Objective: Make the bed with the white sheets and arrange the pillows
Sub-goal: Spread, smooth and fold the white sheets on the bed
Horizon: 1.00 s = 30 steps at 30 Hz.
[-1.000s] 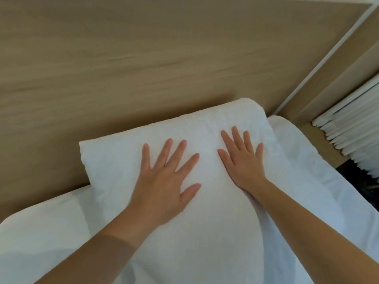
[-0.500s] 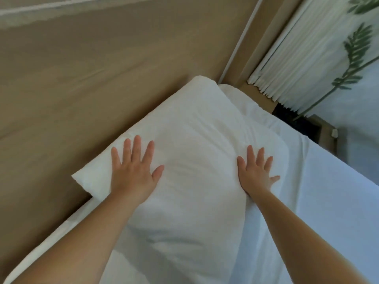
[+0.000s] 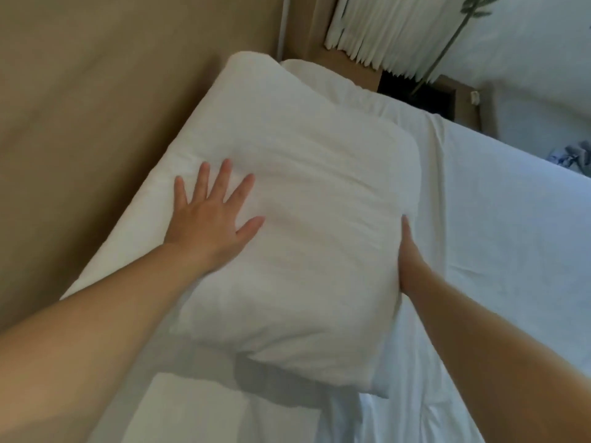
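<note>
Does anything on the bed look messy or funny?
A little. The sheet is bunched into folds near the pillow's closest corner. A crumpled blue-and-white cloth also lies beyond the bed's far edge.

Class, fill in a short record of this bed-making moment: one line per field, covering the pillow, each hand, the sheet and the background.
pillow: white pillow, lying on the bed against the wooden headboard
left hand: left hand flat on top of the pillow, fingers spread
right hand: right hand against the pillow's right edge, mostly hidden
sheet: white sheet, lightly creased
background: pleated curtain beyond the bed
</note>
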Each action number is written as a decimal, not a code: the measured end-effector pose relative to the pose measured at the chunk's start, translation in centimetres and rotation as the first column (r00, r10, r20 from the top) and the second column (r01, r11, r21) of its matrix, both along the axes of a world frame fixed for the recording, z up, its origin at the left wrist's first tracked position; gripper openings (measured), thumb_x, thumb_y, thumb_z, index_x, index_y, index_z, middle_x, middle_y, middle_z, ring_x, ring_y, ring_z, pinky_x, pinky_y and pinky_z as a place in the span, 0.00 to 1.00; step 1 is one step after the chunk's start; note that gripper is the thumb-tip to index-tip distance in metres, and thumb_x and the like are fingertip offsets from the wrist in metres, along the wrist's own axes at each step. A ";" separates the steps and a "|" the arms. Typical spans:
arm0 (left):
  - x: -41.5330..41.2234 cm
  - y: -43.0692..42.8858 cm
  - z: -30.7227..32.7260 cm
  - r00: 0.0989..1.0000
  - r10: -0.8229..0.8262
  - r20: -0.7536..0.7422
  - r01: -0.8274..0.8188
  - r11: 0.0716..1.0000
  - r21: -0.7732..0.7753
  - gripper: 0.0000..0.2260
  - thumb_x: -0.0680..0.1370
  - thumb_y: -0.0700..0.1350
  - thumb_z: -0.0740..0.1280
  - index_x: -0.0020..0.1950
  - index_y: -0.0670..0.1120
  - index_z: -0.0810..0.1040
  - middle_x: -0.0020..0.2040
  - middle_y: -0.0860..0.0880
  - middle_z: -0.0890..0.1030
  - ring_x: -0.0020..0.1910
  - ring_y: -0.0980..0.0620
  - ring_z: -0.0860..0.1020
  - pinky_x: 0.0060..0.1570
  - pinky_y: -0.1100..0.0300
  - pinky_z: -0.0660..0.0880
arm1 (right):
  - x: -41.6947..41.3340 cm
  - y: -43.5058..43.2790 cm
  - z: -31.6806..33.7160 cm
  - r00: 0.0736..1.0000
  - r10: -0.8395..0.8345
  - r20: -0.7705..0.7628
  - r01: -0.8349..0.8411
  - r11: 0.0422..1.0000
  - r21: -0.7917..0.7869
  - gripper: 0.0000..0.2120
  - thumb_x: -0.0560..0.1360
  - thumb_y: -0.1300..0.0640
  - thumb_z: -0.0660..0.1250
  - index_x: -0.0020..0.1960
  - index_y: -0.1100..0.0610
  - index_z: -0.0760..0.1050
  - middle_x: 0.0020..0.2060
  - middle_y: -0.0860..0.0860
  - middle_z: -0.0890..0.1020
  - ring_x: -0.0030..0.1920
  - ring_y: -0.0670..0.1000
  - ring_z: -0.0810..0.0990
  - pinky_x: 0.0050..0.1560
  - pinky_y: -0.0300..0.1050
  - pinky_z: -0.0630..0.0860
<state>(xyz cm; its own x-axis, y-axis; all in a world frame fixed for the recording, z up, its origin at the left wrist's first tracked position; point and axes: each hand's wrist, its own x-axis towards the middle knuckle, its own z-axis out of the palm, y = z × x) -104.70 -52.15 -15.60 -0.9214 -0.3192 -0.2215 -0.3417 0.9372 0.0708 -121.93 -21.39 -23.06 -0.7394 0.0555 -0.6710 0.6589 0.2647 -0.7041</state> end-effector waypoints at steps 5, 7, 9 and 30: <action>0.3 -1.8 -1.3 0.991 0.129 0.021 -0.130 0.991 0.031 0.34 0.74 0.69 0.37 0.79 0.58 0.40 0.80 0.49 0.39 0.78 0.46 0.39 0.74 0.41 0.40 | 2.1 -2.0 4.4 0.991 0.129 -0.045 -0.129 0.992 -0.013 0.30 0.78 0.31 0.50 0.69 0.48 0.70 0.56 0.43 0.80 0.56 0.44 0.79 0.57 0.41 0.75; 0.2 -1.2 -1.1 0.995 0.094 0.021 -0.094 0.996 0.008 0.33 0.76 0.68 0.39 0.79 0.57 0.40 0.80 0.48 0.39 0.78 0.46 0.39 0.74 0.41 0.40 | 2.5 0.4 4.0 0.998 -0.053 -0.029 0.053 0.998 -0.027 0.31 0.80 0.35 0.48 0.77 0.51 0.61 0.69 0.45 0.70 0.69 0.50 0.70 0.70 0.50 0.64; 0.2 -1.0 -1.2 0.995 0.100 0.028 -0.100 0.995 -0.007 0.32 0.78 0.67 0.40 0.79 0.57 0.39 0.80 0.47 0.39 0.78 0.46 0.39 0.74 0.40 0.40 | 3.3 -0.9 3.6 0.999 0.045 0.012 -0.044 0.997 -0.067 0.39 0.75 0.27 0.50 0.77 0.50 0.60 0.72 0.48 0.68 0.73 0.56 0.66 0.74 0.56 0.60; -0.4 12.3 -0.6 0.984 -0.153 -0.090 0.156 0.988 0.023 0.32 0.77 0.63 0.42 0.80 0.54 0.49 0.80 0.48 0.46 0.79 0.45 0.44 0.73 0.36 0.43 | 9.7 13.5 0.8 0.934 -0.317 0.166 0.324 0.946 -0.015 0.36 0.76 0.29 0.49 0.79 0.45 0.51 0.78 0.48 0.57 0.77 0.56 0.58 0.72 0.67 0.56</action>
<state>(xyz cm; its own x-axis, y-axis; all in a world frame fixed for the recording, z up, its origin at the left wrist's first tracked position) -105.14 -39.83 -16.22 -0.9755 -0.1661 -0.1445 -0.1843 0.9752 0.1229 -112.22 -7.86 -22.21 -0.5702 0.2416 -0.7852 0.8082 -0.0063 -0.5889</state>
